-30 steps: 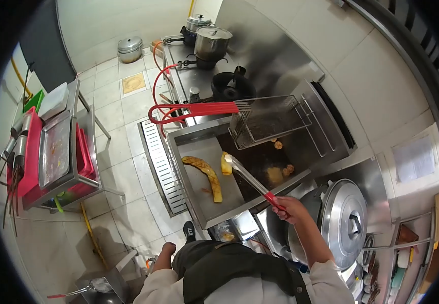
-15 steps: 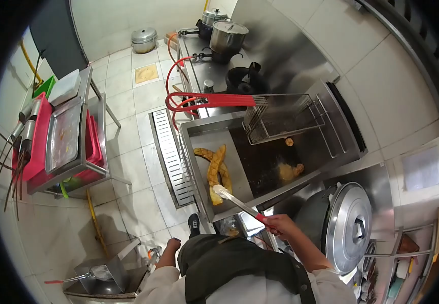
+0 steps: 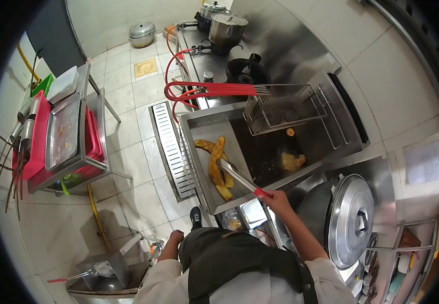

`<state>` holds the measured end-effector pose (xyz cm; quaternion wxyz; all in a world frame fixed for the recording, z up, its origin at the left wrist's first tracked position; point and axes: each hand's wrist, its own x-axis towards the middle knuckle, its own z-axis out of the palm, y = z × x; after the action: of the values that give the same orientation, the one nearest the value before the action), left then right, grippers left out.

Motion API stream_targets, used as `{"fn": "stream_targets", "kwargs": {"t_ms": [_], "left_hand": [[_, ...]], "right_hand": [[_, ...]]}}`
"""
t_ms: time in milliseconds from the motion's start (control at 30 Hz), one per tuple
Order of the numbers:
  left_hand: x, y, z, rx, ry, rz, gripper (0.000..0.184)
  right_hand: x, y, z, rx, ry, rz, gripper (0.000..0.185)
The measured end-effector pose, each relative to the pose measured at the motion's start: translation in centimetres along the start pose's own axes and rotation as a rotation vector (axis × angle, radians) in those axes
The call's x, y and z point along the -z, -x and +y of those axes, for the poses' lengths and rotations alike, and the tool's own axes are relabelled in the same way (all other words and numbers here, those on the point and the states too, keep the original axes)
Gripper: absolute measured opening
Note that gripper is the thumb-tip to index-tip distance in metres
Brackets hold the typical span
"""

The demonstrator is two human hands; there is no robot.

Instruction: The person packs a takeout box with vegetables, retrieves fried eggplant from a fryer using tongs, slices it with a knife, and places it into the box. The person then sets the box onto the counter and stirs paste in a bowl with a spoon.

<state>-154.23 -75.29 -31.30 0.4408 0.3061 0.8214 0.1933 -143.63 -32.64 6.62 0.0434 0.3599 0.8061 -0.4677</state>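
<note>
My right hand (image 3: 276, 201) is closed around the red handle of metal tongs (image 3: 239, 177). The tips of the tongs reach long yellow-brown strips of food (image 3: 215, 167), which look like fried plantain and cross each other on the bare metal side of the fryer (image 3: 206, 119). Whether the tips pinch a strip, I cannot tell. In the dark oil beside the strips, a pale golden piece (image 3: 293, 161) bubbles and a small round piece (image 3: 290, 132) floats. Low at my side, my left hand (image 3: 177, 236) is curled shut, with nothing visible in it.
A wire fry basket (image 3: 285, 109) with a red handle rests over the fryer's back. Beyond it stand pots (image 3: 227, 31) on a stove. A large lidded pot (image 3: 352, 220) is at the right. On the left are a rack with a metal tray (image 3: 63, 133) and a floor drain (image 3: 171, 152).
The tongs have moved up along the strips from their near end to about the middle. The longer strip's near end has swung right. My left hand has moved slightly.
</note>
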Motion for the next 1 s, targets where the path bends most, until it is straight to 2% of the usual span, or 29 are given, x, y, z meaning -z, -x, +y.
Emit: {"fn": "stream_targets", "kwargs": {"t_ms": [67,233,367,433,500,633,700,800,900,1000], "left_hand": [[-2.7,-1.4,-1.9,0.317,0.421,0.036,0.026],[-2.5,-1.0,-2.9,0.356,0.406,0.041,0.027],[-2.4,-0.2,-3.9,0.351,0.346,0.043,0.025],[-2.3,0.2,-4.2,0.339,0.249,0.025,0.024],[-2.3,0.4,-4.5,0.337,0.124,0.001,0.023],[-2.2,0.6,-4.8,0.393,0.197,-0.016,0.024],[-1.9,0.4,-4.8,0.405,0.186,-0.024,0.025],[-1.1,0.0,-5.2,-0.271,-0.619,-0.081,0.027],[-1.4,-0.2,-4.7,0.069,-0.094,0.015,0.028],[-2.1,-0.8,-4.0,0.400,0.272,0.078,0.022]], "right_hand": [[-1.4,-1.4,0.4,0.038,0.049,0.026,0.039],[-2.9,-3.4,2.7,0.109,0.006,0.073,0.038],[-2.8,-3.5,3.4,0.063,-0.050,0.054,0.037],[-2.3,-2.7,2.0,0.035,-0.052,0.033,0.036],[-1.5,-1.5,-0.1,0.103,-0.054,0.025,0.036],[-0.9,-2.2,-0.3,0.070,-0.074,-0.050,0.037],[-0.9,-2.8,-1.2,0.055,0.064,-0.031,0.036],[-0.4,-2.6,-2.4,0.088,0.123,0.041,0.036],[0.2,-1.4,-4.0,0.147,0.167,0.145,0.038],[-0.6,-1.2,-3.2,0.235,0.304,0.199,0.039]]}}
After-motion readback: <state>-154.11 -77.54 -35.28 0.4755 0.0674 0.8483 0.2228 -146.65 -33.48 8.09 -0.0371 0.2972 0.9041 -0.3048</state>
